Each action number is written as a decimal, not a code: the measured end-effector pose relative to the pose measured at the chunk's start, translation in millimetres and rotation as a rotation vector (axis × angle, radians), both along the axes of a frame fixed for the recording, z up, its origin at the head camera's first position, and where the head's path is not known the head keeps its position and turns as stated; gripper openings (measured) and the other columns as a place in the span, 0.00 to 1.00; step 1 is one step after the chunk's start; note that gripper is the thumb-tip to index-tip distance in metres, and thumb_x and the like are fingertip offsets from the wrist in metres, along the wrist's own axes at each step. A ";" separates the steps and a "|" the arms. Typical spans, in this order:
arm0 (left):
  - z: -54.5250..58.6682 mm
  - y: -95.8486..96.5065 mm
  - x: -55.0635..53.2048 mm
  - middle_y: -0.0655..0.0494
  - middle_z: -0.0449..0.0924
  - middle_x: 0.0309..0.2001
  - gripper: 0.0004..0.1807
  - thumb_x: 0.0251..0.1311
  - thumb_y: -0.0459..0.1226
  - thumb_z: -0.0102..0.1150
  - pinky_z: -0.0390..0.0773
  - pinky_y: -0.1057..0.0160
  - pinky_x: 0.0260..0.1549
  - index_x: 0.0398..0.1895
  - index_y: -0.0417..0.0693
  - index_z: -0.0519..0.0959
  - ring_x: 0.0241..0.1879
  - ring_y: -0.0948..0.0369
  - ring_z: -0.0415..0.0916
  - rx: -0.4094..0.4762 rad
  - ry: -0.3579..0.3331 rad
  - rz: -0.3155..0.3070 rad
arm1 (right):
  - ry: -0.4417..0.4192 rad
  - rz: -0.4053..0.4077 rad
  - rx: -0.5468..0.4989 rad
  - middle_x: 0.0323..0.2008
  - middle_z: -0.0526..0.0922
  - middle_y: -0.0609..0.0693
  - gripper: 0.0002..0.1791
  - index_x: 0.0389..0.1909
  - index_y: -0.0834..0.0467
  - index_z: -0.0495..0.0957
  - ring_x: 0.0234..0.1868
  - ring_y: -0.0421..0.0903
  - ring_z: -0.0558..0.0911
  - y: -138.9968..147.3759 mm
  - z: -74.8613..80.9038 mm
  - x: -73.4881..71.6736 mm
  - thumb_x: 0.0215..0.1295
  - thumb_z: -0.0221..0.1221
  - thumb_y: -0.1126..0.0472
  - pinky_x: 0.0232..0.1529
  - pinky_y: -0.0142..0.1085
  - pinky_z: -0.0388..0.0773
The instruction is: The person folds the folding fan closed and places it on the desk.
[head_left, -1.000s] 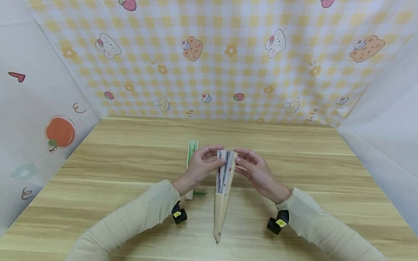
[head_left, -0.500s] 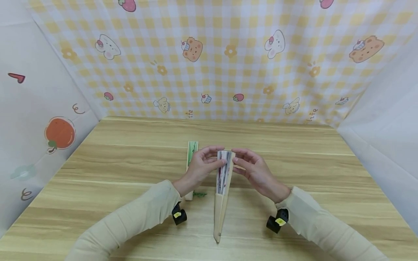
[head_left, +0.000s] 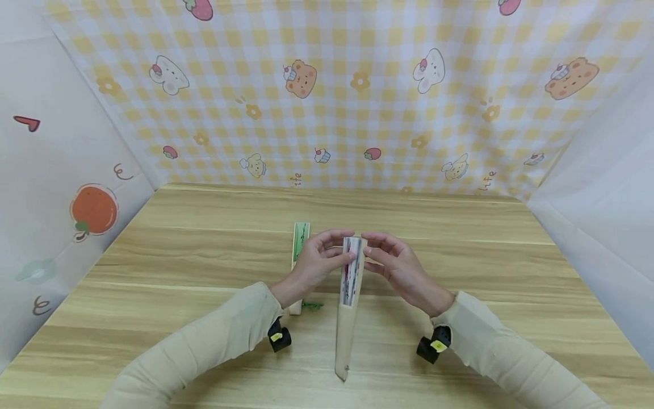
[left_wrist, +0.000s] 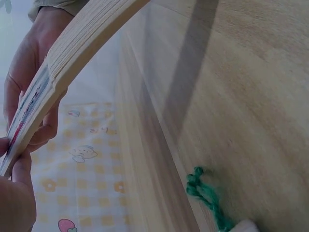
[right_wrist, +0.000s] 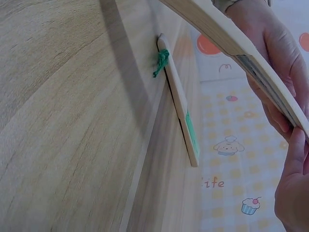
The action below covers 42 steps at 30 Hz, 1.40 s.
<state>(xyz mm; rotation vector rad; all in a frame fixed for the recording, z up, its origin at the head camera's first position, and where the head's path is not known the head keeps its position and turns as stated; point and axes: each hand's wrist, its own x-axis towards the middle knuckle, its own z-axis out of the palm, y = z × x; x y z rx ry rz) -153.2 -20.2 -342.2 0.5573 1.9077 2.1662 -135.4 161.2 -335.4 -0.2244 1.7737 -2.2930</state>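
A pale wooden folding fan (head_left: 347,329), its printed paper leaf folded nearly flat, stands between the two hands with its pivot end toward me. My left hand (head_left: 317,264) pinches the upper left side of the leaf, thumb across the front. On the opposite edge, my right hand (head_left: 401,270) grips the fan's top with thumb and fingertips. The right wrist view has the right thumb (right_wrist: 295,150) against the outer stick. From the left wrist, the stacked ribs of the folding fan (left_wrist: 91,38) lie close together above the table.
A second folding fan, green (head_left: 301,241), lies folded on the wooden table (head_left: 204,255) behind the left hand, which partly hides it. Its green tassel (head_left: 313,305) lies beside its lower end. A yellow checked cloth (head_left: 337,113) hangs at the back, white cloth at the sides.
The fan has narrowed from a slight spread to almost fully folded. The right hand has moved a little left toward the left hand, which has barely shifted.
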 end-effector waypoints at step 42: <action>15.4 4.6 -39.9 0.44 0.72 0.50 0.20 0.56 0.27 0.53 0.75 0.61 0.43 0.54 0.41 0.70 0.45 0.55 0.74 -0.041 -0.112 -0.058 | 0.031 -0.034 0.146 0.43 0.71 0.52 0.19 0.53 0.68 0.66 0.42 0.42 0.75 2.4 14.5 -39.3 0.61 0.52 0.68 0.46 0.38 0.74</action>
